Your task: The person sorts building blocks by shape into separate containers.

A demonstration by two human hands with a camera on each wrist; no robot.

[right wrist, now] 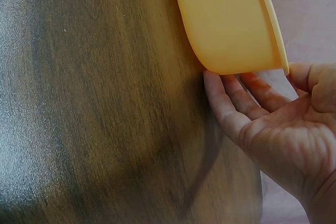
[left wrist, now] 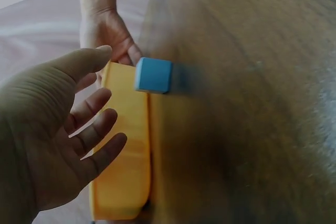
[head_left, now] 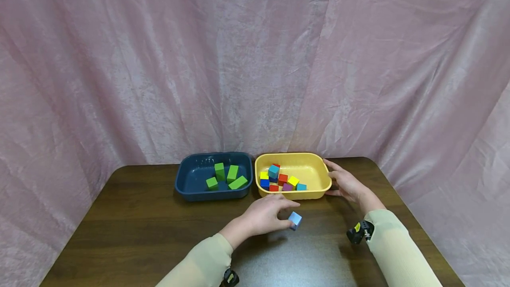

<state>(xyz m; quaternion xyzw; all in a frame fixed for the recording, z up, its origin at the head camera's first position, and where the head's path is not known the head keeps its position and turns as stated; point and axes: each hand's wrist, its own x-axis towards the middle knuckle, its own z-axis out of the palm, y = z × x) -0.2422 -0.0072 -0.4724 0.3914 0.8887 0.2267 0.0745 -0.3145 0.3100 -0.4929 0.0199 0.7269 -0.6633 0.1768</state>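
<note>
My left hand [head_left: 264,216] is held over the table in front of the yellow tray, its fingers and thumb spread apart. A light-blue cube [head_left: 295,219] shows just off its thumb tip in the head view. In the left wrist view the same cube [left wrist: 153,75] appears beyond the fingers, with nothing gripped between them. My right hand [head_left: 347,185] is at the right end of the yellow tray [head_left: 308,195]. In the right wrist view its extended fingers [right wrist: 224,106] are against the tray's end wall, with the thumb near the rim.
Red, yellow, blue and purple cubes [head_left: 283,179] lie in the yellow tray's left part. Left of it stands a dark blue tray [head_left: 191,196] with several green blocks [head_left: 237,183]. A pink curtain [head_left: 255,65] hangs behind the brown wooden table [head_left: 131,229].
</note>
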